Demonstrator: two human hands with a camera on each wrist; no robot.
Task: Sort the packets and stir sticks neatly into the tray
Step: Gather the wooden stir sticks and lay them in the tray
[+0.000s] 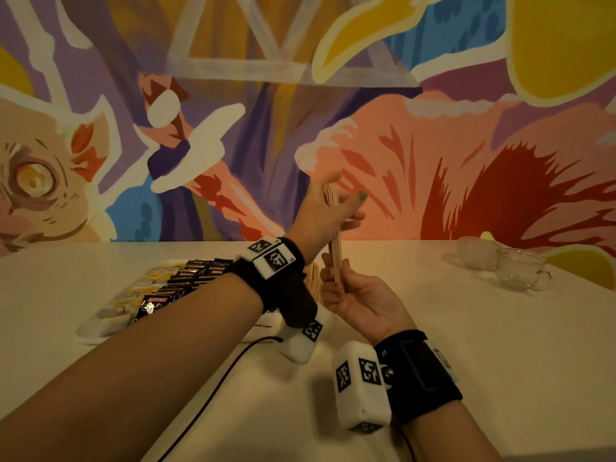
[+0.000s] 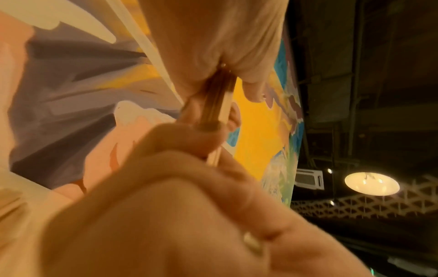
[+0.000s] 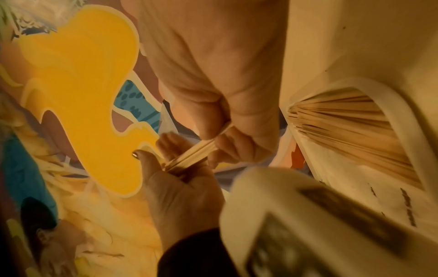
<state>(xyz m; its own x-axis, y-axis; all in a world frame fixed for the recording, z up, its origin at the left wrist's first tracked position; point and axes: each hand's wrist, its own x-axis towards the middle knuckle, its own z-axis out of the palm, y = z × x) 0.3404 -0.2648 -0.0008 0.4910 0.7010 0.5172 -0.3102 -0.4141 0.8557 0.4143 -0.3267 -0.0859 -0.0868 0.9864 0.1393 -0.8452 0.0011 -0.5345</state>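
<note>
While both hands are raised above the table [image 1: 433, 328], a bundle of stir sticks [image 1: 334, 258] stands nearly upright between them. The sticks are thin, flat, pale wood strips stacked face to face. The right hand [image 1: 360, 300] grips the lower end of the bundle, fingers curled round it. The left hand [image 1: 325, 211] closes on the upper part, thumb on one side and fingers on the other; this grip is motion-blurred in the head view, so the exact finger placement is unclear. The right wrist view confirms both hands on the same bundle [image 3: 189, 155].

The tray [image 1: 100, 328] lies on the table to the left, behind the left forearm. It carries rows of dark packets [image 1: 186, 281] marked KOPIKO and a column of pale yellow packets [image 1: 143, 290]. More stir sticks [image 3: 350, 131] lie fanned in a rounded tray compartment. The left forearm and wristband hide the tray's right portion in the head view. Two glass cups [image 1: 500, 265] stand at the far right.
</note>
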